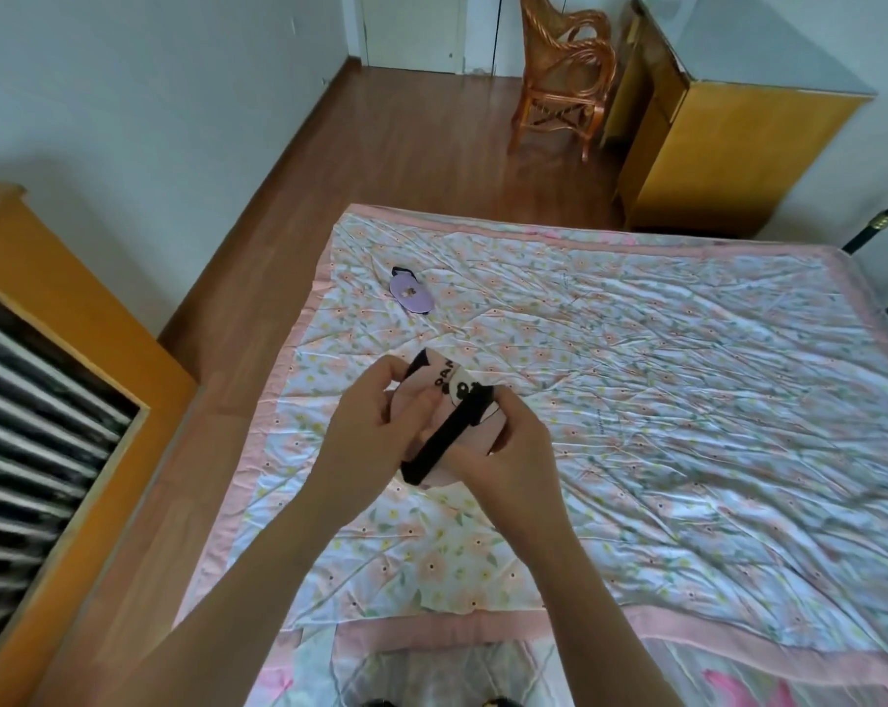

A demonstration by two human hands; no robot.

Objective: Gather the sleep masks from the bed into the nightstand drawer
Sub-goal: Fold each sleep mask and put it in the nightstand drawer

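Observation:
Both hands hold a pink sleep mask [449, 385] with a panda print and a black strap, lifted above the near left part of the bed [686, 380]. My left hand [365, 431] grips its left side, and my right hand [508, 451] grips its right side over the strap. A purple sleep mask [411, 294] with a black strap lies on the floral quilt near the bed's far left corner. The open nightstand drawer [49, 400] is at the left, its inside showing dark and light stripes.
A strip of wooden floor [380, 135] runs between the bed and the nightstand. A wicker chair [564, 79] and a yellow cabinet [727, 145] stand beyond the bed's far end. White walls close the room at left and back.

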